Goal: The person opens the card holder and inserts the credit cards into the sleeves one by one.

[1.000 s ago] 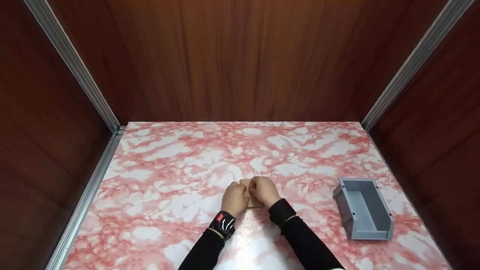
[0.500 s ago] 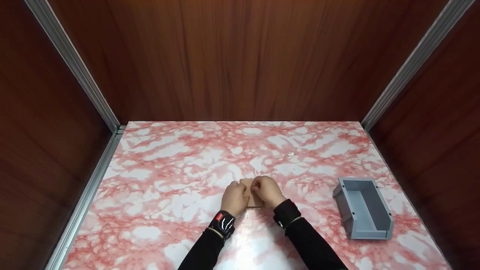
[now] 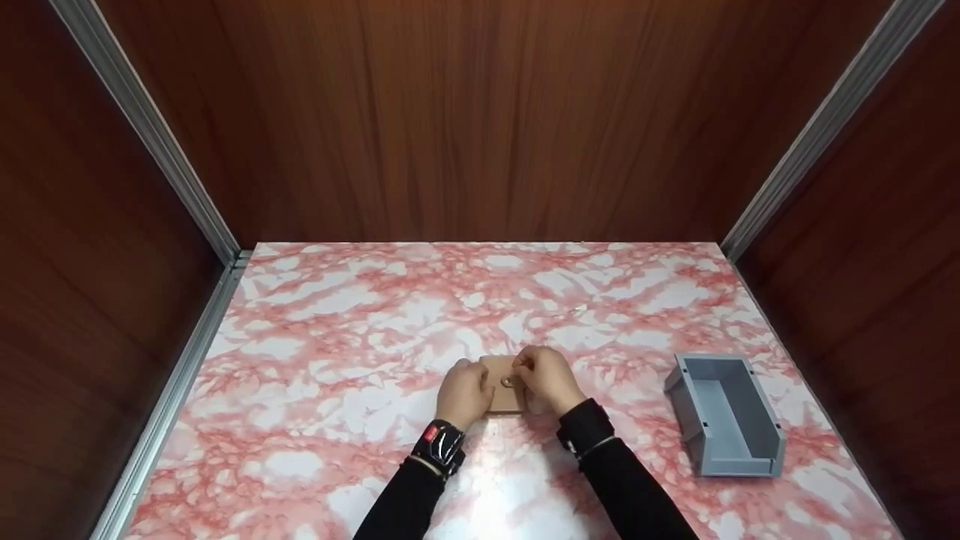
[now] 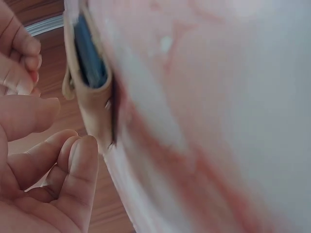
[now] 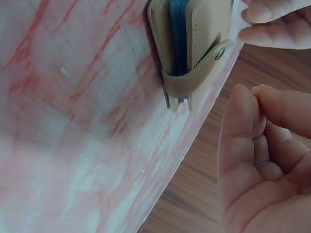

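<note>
A tan leather wallet (image 3: 504, 401) lies on the table between my two hands. In the right wrist view its strap (image 5: 192, 81) wraps round one end and lies over the cover with a metal snap (image 5: 220, 53). A blue lining or insert (image 5: 179, 34) shows between the covers. My left hand (image 3: 463, 391) is at the wallet's left edge, its fingers loosely bent and holding nothing. Over the right side, beside the snap, is my right hand (image 3: 551, 379). Its thumb and forefinger tips (image 5: 260, 92) are close together, apart from the wallet, with nothing seen between them.
A grey plastic bin (image 3: 731, 420) stands on the right of the red-and-white marbled table (image 3: 337, 322). Wood-patterned panels (image 3: 480, 120) rise at the back and both sides, with metal rails at the corners.
My right hand has drawn back to the right, off the wallet's middle, uncovering the snap and strap end. My left hand has shifted slightly left. The wallet stays about where it was.
</note>
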A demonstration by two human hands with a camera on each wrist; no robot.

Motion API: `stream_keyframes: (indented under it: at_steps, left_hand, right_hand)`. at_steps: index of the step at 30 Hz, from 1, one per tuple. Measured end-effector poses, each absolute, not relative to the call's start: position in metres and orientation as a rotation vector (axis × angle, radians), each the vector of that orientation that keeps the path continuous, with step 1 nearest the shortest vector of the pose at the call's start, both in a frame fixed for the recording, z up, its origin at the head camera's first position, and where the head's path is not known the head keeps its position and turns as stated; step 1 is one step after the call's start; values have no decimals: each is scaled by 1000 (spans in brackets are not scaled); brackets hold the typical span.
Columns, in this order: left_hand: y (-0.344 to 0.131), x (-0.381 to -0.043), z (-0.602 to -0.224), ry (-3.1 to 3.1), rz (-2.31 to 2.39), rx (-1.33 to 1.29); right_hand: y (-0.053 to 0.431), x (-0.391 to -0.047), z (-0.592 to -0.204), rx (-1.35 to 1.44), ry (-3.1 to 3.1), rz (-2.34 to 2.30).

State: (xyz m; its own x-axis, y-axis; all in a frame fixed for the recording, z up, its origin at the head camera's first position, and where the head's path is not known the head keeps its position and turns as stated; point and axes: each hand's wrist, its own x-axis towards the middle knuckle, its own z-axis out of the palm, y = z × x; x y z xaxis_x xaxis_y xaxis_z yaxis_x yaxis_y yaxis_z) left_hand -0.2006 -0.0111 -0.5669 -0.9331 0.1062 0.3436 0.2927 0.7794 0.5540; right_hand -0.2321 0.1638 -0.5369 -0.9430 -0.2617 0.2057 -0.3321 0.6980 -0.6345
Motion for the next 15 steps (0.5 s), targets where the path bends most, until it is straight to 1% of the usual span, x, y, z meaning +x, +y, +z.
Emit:
stream_keyframes:
  at_steps: [5, 10, 15]
  left_hand:
    - [-17, -200, -556, -2670, -872, -231]
    - [-25, -199, -546, -2626, -807, -142]
    - [-34, -199, -546, -2535, -647, -116]
  right_hand:
    - [173, -230, -536, 457, -2738, 1069]
    - [182, -227, -535, 406, -2648, 957]
    - [191, -223, -539, 345, -2507, 827]
